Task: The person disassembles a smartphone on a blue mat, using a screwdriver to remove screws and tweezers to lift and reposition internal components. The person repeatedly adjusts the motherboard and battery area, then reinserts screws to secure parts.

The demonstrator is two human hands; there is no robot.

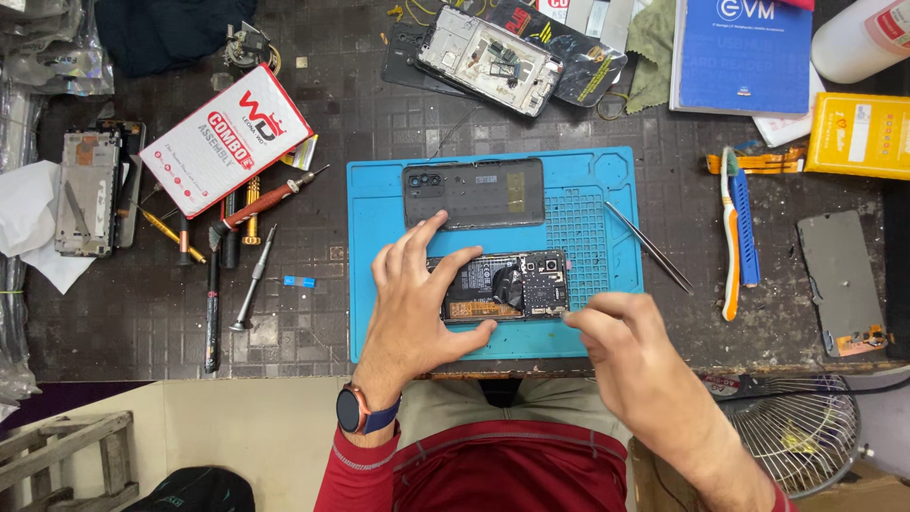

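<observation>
Here, left hand (417,299): spread wide, pressing flat on the opened phone (507,286).
Right hand (621,332): fingertips pinched narrow at the phone's lower right corner.
Phone: one, circuitry bare, on the ribbed blue rubber mat (607,204).
Back cover (474,192): one, dark, glossy, just above.
Tweezers (649,245): one thin metal pair.

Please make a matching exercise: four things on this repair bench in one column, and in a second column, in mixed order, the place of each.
Things:
1. opened phone
2. dark back cover
3. tweezers
4. toothbrush

Places:
A. on the dark bench, right of the blue mat
B. on the mat's upper part, above the left hand
C. across the mat's right edge
D. on the mat, steadied by the left hand, with the right hand at its right end

Pairs: 1-D, 2-B, 3-C, 4-A
</observation>
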